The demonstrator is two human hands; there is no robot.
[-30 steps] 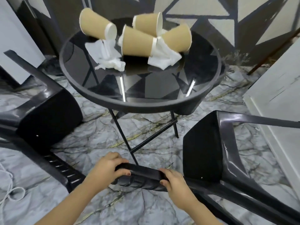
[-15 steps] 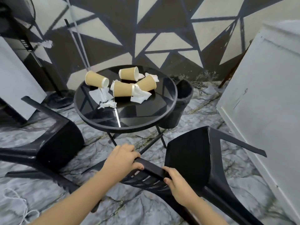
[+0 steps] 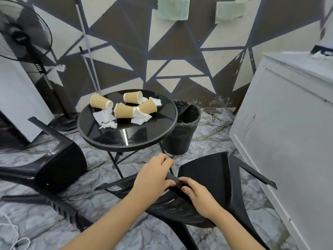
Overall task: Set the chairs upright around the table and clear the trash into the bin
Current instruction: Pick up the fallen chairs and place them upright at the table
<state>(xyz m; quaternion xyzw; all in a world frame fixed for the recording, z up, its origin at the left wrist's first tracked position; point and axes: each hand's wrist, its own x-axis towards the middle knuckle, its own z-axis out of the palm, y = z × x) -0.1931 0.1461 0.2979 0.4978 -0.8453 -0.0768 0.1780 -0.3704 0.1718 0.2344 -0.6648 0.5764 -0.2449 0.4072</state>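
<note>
In the head view, the round black table [image 3: 158, 134] stood near the middle of the floor and serves here as the landmark. On its far half lay four tan paper cups, all tipped on their sides: one [image 3: 100, 103] at the left edge of the tabletop, one [image 3: 132, 97] toward the back, one [image 3: 124, 110] in the middle and one [image 3: 148, 107] just right of that. Crumpled white napkins [image 3: 105, 118] lay among and under the cups, touching several of them.

Just beside the table on its right, partly tucked under the rim, stood the black bin [image 3: 182, 138], lined with a dark bag.

In front of the table, nearest the camera, a black plastic chair [image 3: 207, 175] was tilted off the floor, its seat facing up toward the camera and one leg pointing off to the right. The left hand [image 3: 153, 175] was closed over the top edge of the chair's backrest, fingers curled over the far side. The right hand [image 3: 196, 193] gripped the same edge just beside it, thumb on top and fingers wrapped underneath.

Left of the table, a second black chair [image 3: 54, 165] lay on its side on the marbled floor [image 3: 45, 222]. Farther left and behind it stood a pedestal fan [image 3: 21, 33]. Right of the table stood a white cabinet [image 3: 288, 132].
</note>
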